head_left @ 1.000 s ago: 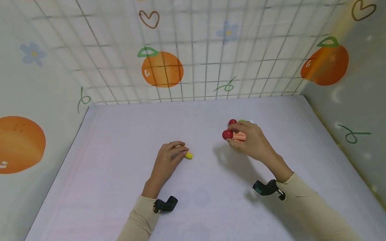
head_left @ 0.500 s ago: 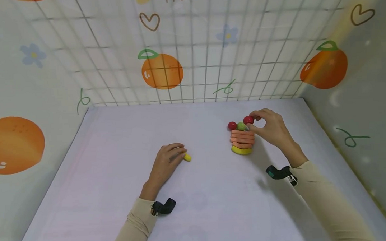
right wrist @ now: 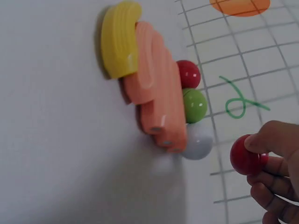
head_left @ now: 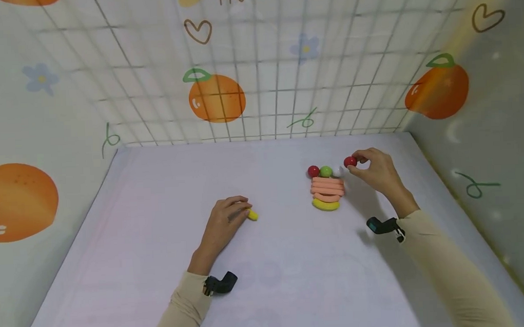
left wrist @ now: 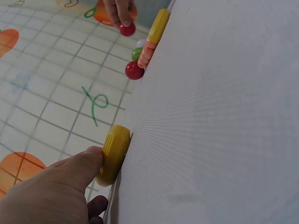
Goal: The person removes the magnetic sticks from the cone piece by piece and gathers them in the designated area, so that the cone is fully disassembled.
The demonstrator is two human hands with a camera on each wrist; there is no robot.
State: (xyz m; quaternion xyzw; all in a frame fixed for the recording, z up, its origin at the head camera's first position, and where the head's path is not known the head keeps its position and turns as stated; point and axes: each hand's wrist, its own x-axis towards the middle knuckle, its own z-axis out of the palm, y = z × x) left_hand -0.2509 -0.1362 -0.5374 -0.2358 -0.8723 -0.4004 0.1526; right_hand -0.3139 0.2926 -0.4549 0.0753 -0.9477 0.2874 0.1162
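Note:
My right hand [head_left: 378, 172] pinches a red ball [right wrist: 244, 155] between thumb and fingers, to the right of a row of balls. That row has another red ball [head_left: 313, 171], a green ball [head_left: 326, 171] and a white ball [right wrist: 198, 142]. Several pink ridged sticks [head_left: 327, 186] lie against the row's near side, with a curved yellow ridged piece [head_left: 326, 204] in front of them. On the left, my left hand [head_left: 224, 221] rests low at the table and holds a second yellow ridged piece [left wrist: 113, 155]. The thumb presses its side; the other fingers are mostly hidden.
A pale cloth covers the table [head_left: 266, 270]. Behind it rises a gridded wall sheet [head_left: 267, 75] with printed oranges, and printed side walls close in left and right. Each wrist carries a small black camera [head_left: 221, 283].
My right hand has carried the red ball from in front of the group to the row's right end, then slightly farther right, uncovering the pink sticks. My left hand stays nearly still.

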